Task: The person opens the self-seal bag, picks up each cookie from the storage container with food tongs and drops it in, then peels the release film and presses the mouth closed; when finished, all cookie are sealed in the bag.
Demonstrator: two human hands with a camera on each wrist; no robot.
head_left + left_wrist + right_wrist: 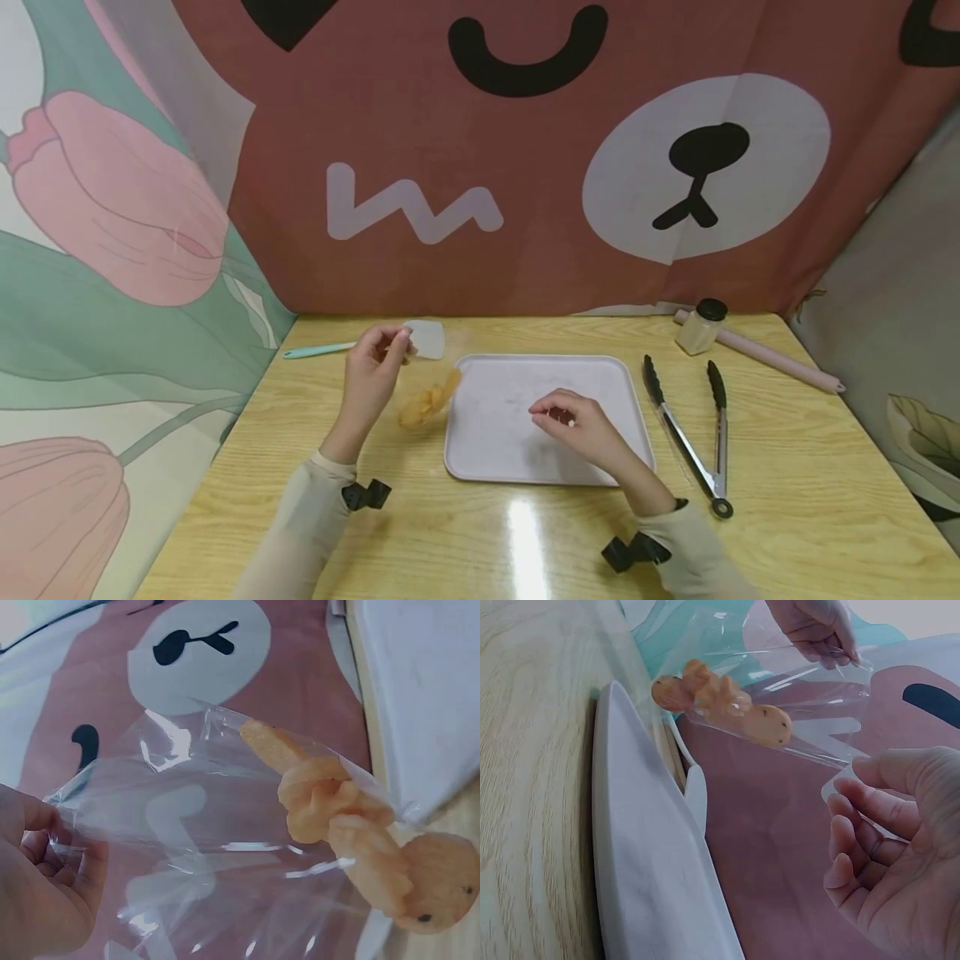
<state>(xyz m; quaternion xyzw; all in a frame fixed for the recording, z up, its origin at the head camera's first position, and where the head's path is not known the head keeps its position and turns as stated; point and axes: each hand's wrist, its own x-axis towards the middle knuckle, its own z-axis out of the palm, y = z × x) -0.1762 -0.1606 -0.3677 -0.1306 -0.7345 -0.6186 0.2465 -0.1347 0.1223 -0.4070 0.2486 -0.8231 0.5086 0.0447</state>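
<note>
My left hand (369,375) pinches the edge of a clear plastic bag (187,817), raised over the left part of the table. Several tan, rounded cookie-like pieces (319,799), some with dark specks, lie bunched at the bag's lower end. In the head view this bunch hangs at the left edge of a pale tray (498,454). Above the tray hovers my right hand (588,429), fingers loosely curled and the thumb near the index fingertip. The right wrist view has the bag's corner beside those fingertips, but no clear hold shows.
A spatula (427,340) with a turquoise handle lies behind my left hand. Right of the tray, black-tipped metal tongs (686,442) lie spread. A black-lidded jar (701,327) stands by a pink rod (783,358) at the back right. A printed cloth (525,275) hangs behind the table.
</note>
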